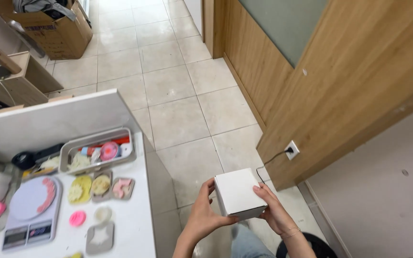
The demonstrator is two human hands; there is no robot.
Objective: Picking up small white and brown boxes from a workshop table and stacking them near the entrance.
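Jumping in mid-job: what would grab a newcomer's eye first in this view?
A plain white box, held between the left hand and right hand over the tiled floor. At left, a white table crowded with a kitchen scale and a tray of colourful small items.

Both hands grip a small white box point(236, 193) over the tiled floor point(178, 95): left hand point(205, 215) at its seven o'clock, right hand point(273, 210) at four; white counter point(130, 224) at nine o'clock bears a kitchen scale point(30, 210), moulds and a tray point(96, 150); wooden door point(359, 86) at two.
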